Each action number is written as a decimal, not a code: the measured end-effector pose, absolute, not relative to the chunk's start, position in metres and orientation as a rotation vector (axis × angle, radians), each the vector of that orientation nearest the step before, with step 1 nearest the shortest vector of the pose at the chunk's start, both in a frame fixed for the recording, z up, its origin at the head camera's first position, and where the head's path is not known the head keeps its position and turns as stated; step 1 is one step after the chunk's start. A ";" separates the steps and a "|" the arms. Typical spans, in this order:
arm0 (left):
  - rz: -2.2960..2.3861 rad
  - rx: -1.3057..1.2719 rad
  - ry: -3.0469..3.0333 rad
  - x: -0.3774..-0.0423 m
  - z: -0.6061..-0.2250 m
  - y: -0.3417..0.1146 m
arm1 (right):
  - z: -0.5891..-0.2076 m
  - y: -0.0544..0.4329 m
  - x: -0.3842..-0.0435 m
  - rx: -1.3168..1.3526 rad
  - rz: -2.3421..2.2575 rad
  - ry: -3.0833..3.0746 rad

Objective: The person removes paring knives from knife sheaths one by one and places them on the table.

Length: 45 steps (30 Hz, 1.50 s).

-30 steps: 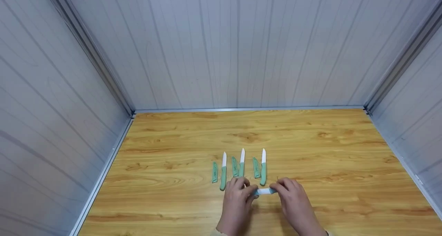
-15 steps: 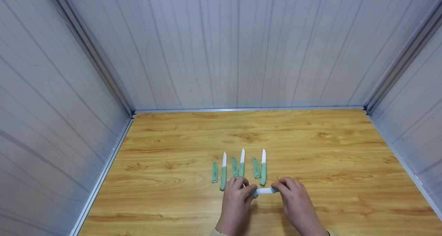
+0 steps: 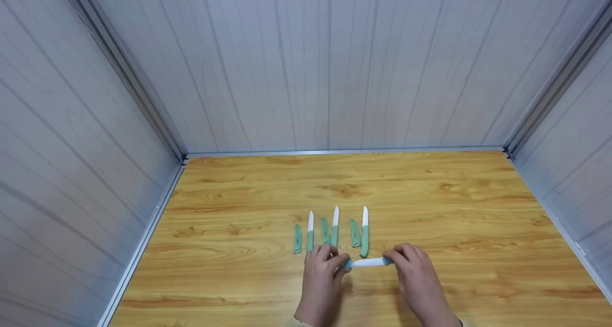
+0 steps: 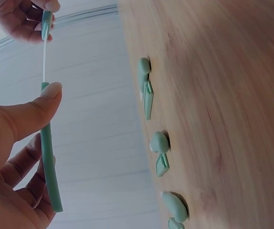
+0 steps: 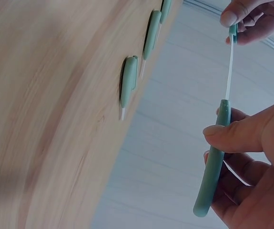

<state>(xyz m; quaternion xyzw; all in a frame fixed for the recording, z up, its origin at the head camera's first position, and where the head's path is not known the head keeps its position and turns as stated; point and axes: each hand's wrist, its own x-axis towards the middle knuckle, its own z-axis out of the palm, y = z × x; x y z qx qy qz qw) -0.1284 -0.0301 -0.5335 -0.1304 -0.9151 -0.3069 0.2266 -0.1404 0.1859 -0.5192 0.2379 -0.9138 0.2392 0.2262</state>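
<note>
Both hands hold one small knife between them, low over the table. My right hand grips its green handle, thumb laid along the side. The white blade points left. At its tip my left hand pinches the green blade cover, with the blade's tip right at the mouth of the cover. Ahead of the hands, three more green-handled knives lie with blades pointing away: a left knife, a middle knife and a right knife. The left hand overlaps the left knife's handle.
A green cover lies to the left of each resting knife: a left cover, a middle cover and a right cover. The wood-grain table is bounded by pale panels, including a back panel.
My hands have moved apart, the left hand leftward and the right hand rightward. More of the white blade shows between them, drawn out of the cover. The resting knives and covers have not moved.
</note>
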 end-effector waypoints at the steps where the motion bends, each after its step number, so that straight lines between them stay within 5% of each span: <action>1: -0.850 -0.358 -2.526 -0.128 -0.534 -0.030 | -0.519 0.186 -0.140 0.657 0.659 -2.516; 45: -1.486 -0.375 -2.648 -0.130 -0.538 -0.039 | -0.518 0.179 -0.133 0.416 0.785 -2.793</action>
